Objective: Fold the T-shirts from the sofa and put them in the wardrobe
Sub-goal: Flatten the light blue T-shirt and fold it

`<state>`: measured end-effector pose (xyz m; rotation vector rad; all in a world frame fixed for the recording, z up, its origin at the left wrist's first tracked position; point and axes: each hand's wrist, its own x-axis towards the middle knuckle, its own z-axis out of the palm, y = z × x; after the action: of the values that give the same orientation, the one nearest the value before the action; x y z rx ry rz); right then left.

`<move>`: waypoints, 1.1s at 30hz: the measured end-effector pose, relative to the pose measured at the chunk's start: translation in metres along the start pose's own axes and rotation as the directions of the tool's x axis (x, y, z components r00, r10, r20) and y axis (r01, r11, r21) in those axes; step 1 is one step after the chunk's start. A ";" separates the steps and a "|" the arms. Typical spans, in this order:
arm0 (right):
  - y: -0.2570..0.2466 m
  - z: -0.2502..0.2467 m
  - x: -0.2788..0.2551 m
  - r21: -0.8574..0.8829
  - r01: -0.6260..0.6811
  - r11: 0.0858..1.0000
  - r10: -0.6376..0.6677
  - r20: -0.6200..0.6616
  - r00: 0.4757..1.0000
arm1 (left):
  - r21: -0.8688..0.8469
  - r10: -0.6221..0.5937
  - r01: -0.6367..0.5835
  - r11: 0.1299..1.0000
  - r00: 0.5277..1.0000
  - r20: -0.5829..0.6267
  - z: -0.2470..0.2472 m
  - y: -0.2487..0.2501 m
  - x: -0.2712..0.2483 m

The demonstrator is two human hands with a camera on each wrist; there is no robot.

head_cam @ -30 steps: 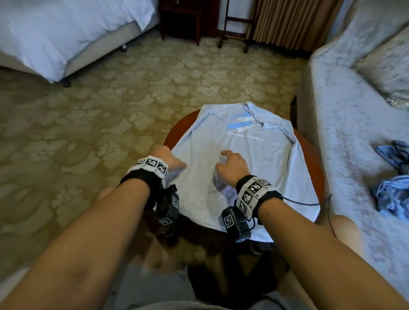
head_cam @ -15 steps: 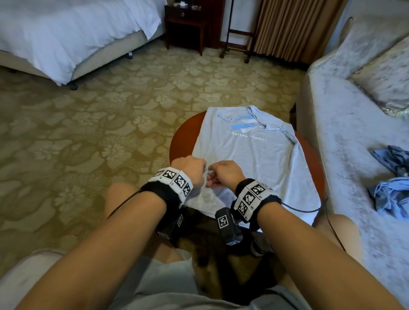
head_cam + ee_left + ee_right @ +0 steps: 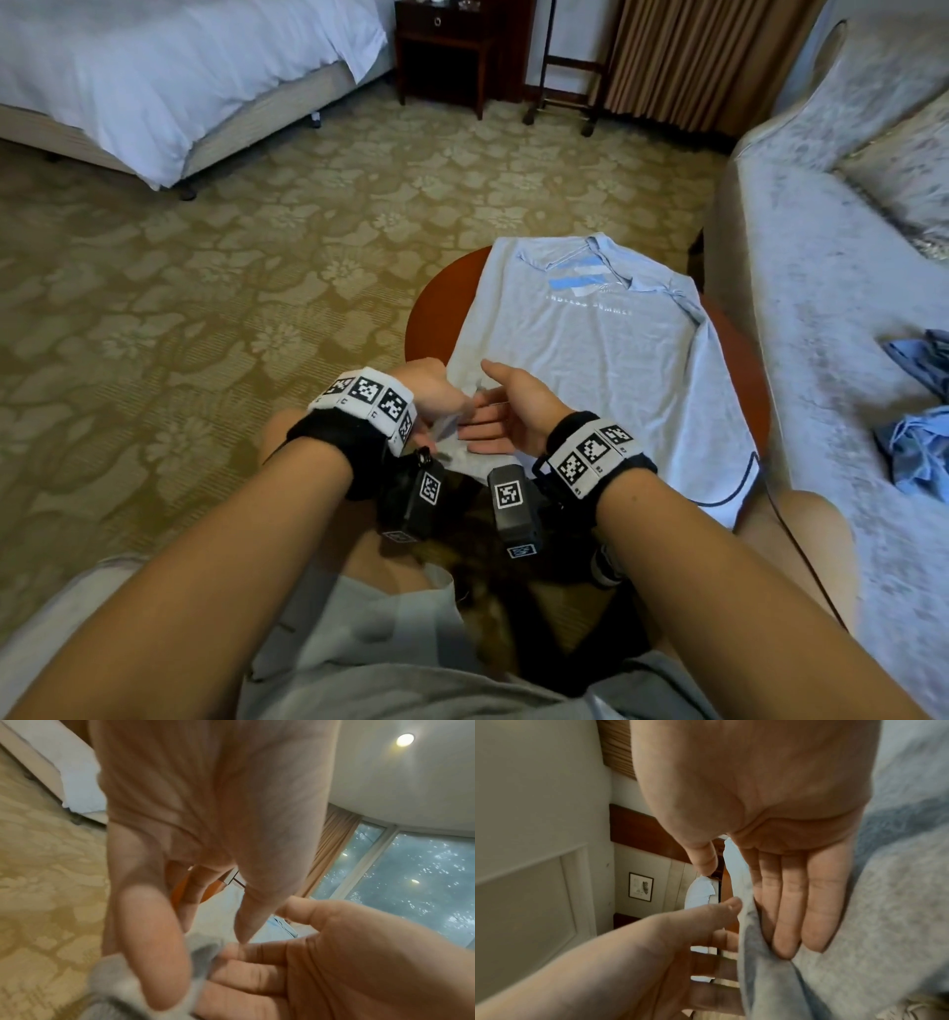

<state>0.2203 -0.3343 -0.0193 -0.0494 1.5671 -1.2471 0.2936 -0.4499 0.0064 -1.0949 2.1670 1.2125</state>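
Note:
A pale grey-blue T-shirt (image 3: 590, 360) lies front up on a round red-brown table (image 3: 436, 303), collar far, hem hanging over the near edge. My left hand (image 3: 436, 395) pinches a bunch of the shirt's near left hem (image 3: 205, 949) between thumb and fingers. My right hand (image 3: 508, 411) is beside it, palm turned left. Its straight fingers (image 3: 790, 912) press flat against the grey fabric (image 3: 859, 943). The left thumb (image 3: 729, 906) touches the same fold from the other side. The two hands nearly touch.
A grey sofa (image 3: 821, 308) runs along the right, with crumpled blue garments (image 3: 919, 447) on its seat. A white bed (image 3: 154, 77) and a dark nightstand (image 3: 441, 46) stand across the patterned carpet. My knees sit under the table's near edge.
My hands came together at the shirt's near left hem. The right hand's curled fingers straightened flat against the fabric, and the left hand took a pinch of it.

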 end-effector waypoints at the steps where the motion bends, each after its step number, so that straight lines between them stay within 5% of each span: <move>1: 0.001 0.000 0.000 -0.039 -0.005 0.999 0.005 0.003 1.000 | 0.037 -0.002 0.002 0.999 1.000 -0.007 -0.002 -0.001 0.000; 6: 0.001 0.005 0.000 -0.161 0.011 0.987 -0.015 -0.029 0.999 | 0.311 0.088 -0.070 0.948 0.995 -0.044 -0.009 -0.005 -0.003; 13: 0.003 0.012 -0.006 -0.175 0.045 0.984 -0.050 -0.028 0.998 | -0.013 0.123 -0.122 0.992 0.988 0.090 -0.009 -0.016 -0.013; 22: 0.000 0.014 -0.018 0.002 0.024 1.000 -0.024 -0.039 0.999 | 0.031 0.215 -0.215 0.976 0.977 -0.008 0.005 -0.029 -0.018; 27: 0.005 0.007 -0.017 -0.063 -0.014 0.998 0.011 -0.059 0.998 | 0.266 0.141 -0.104 0.958 0.982 -0.123 -0.001 -0.025 -0.026; 33: 0.008 0.002 -0.025 -0.138 -0.178 0.974 0.182 0.017 0.983 | 0.471 0.022 -0.010 0.882 1.000 -0.019 -0.010 -0.021 -0.035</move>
<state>0.2367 -0.3166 -0.0076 -0.0121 1.5922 -0.9934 0.3317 -0.4497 0.0246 -0.8808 2.3188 0.6175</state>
